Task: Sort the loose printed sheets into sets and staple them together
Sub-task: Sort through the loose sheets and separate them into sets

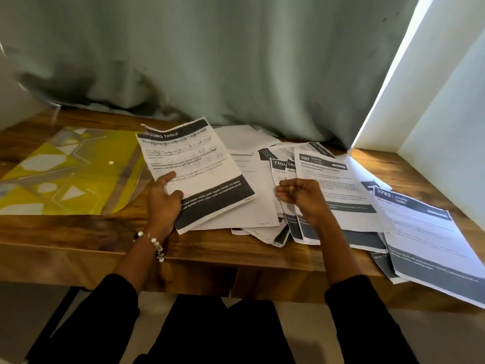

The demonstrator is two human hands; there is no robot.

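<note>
Sorting step: one sheet picked, match it to a set before stapling.

I read the header on the held sheet (194, 169), then square edges on the surface (78, 227). Left hand (164, 199) pinches its lower-left edge, thumb on top. Right hand (301, 197) curls on the fanned pile (328, 200), just right of that sheet. No stapler visible.

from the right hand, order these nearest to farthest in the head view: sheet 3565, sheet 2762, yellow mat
1. sheet 3565: touching the right hand, just behind it.
2. sheet 2762: further right, overhanging the table's front edge.
3. yellow mat: far left, beyond the left hand.
</note>
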